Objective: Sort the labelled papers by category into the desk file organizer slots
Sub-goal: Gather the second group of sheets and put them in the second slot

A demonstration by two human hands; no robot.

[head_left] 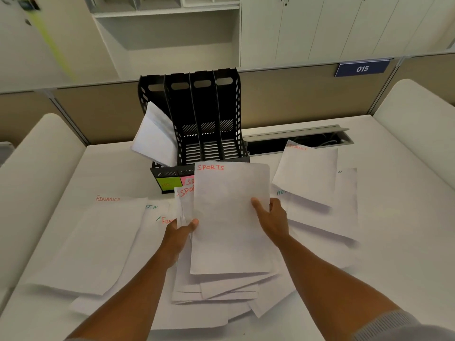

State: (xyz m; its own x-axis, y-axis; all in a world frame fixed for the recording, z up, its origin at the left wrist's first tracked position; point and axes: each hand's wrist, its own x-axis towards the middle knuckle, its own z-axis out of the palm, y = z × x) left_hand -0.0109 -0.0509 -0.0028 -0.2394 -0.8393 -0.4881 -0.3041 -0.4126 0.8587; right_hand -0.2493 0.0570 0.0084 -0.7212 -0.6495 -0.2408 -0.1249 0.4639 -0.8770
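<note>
Two hands lift a SPORTS sheet (230, 217) just before the black file organizer (202, 119). Left hand (181, 232) and right hand (272, 217) pinch its side edges; the left seemingly grips more sheets behind. Loose papers (98, 242) crowd the desk (394, 267), leaving bare margins.

A white desk (394, 168) runs to a tan partition (98, 112) at the far edge. A blue sign (362, 68) reads 015. Beyond stand pale cupboards (344, 25) and open shelves (165, 28).
</note>
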